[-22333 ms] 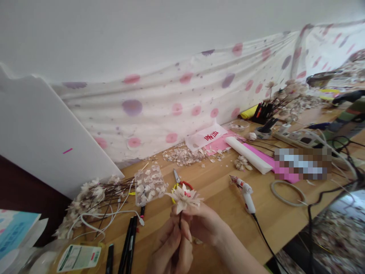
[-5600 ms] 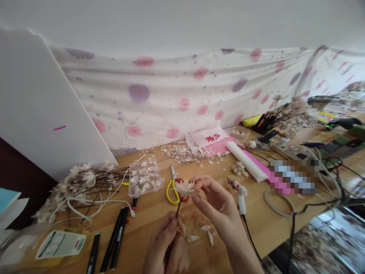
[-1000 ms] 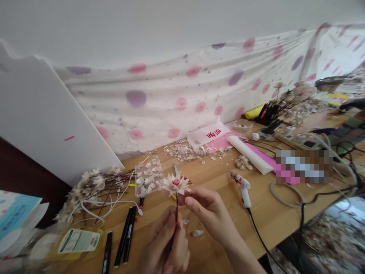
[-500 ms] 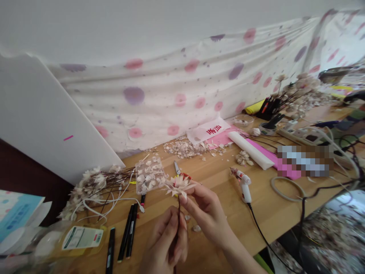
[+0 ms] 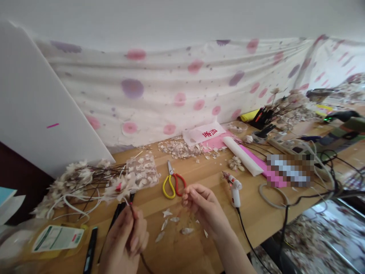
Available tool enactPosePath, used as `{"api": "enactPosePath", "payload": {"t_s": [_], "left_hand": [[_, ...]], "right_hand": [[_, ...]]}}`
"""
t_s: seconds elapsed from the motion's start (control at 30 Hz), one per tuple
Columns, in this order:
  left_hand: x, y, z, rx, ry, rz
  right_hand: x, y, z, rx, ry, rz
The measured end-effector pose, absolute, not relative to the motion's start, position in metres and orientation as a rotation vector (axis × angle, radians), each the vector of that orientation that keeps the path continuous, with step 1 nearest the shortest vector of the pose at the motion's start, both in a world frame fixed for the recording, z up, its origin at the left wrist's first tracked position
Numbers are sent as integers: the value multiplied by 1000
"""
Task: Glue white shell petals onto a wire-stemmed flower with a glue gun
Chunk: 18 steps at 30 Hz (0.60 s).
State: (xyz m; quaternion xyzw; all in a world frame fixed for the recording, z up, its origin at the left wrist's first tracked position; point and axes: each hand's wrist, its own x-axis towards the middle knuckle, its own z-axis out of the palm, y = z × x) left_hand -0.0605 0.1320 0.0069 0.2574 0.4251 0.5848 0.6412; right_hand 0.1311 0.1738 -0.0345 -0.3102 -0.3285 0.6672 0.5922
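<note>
My left hand is closed around the thin brown stem of a handmade flower, which has pale cream petals and a pink-red centre. The bloom stands above my fist, tilted left. Apart from it, my right hand is raised over the table with its fingertips pressed together; whether anything small is between them I cannot make out. Just beyond those fingertips lie scissors with one yellow and one red handle. Several loose petals are scattered on the wood between my hands.
A white glue gun with a black cord lies to the right. At left are a clear petal tray, a bunch of flowers, markers and a yellowish bottle. Behind are a petal heap and a white roll.
My left hand has carried the flower left, away from my right hand. The right fingers have let go of the bloom. The scissors and loose petals have come into clear view.
</note>
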Motion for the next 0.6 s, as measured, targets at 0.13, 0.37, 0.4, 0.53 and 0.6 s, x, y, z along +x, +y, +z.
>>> {"api": "enactPosePath", "payload": {"t_s": [0.13,0.37,0.4,0.53,0.6], "left_hand": [[-38,127,2,634,1071,1267],[-7,123,13,881,1163,1303],[-7,123,13,928,1152,1275],[-13,122,8,1065,1206,1233],[-15,122,6,1144,1255,1278]], "right_hand": [[128,166,-29,-636,-716,1674],[109,148,-25,-557,-712,1882],[108,147,-26,-560,-714,1901],[106,148,-32,-559,-734,1898],[106,149,-33,-565,-761,1870]]}}
